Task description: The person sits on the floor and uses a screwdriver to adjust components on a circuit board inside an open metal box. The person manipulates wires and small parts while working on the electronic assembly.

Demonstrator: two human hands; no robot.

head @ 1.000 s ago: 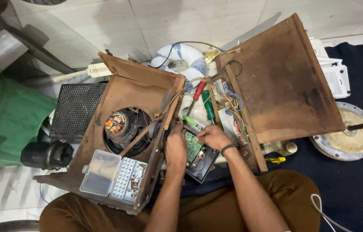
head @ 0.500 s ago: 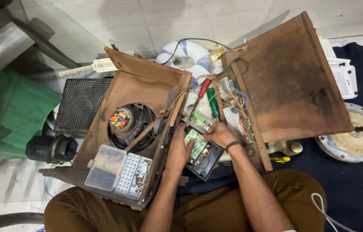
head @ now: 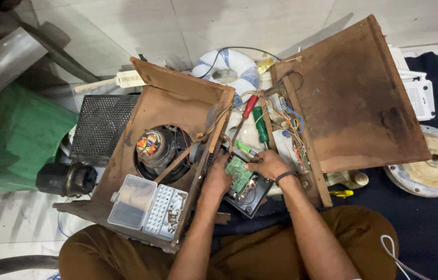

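I sit on the floor over an opened wooden speaker cabinet (head: 172,109) with a round speaker driver (head: 154,148) inside. My left hand (head: 218,176) steadies a small black device (head: 250,194) that carries a green circuit board (head: 237,172). My right hand (head: 269,165) grips a green-handled screwdriver (head: 245,149), its tip down at the board. A red-handled screwdriver (head: 250,106) and a dark green-handled one (head: 261,127) lie among loose coloured wires just beyond my hands.
A clear plastic parts box (head: 149,207) rests on the cabinet's near edge. A wooden panel (head: 351,98) leans at the right, a black mesh grille (head: 99,124) and green bag (head: 19,135) lie at the left. A round metal disc (head: 428,168) sits on the dark mat.
The view has shifted slightly. Both hands stay at the circuit board; the right hand has moved a little over it with the screwdriver.
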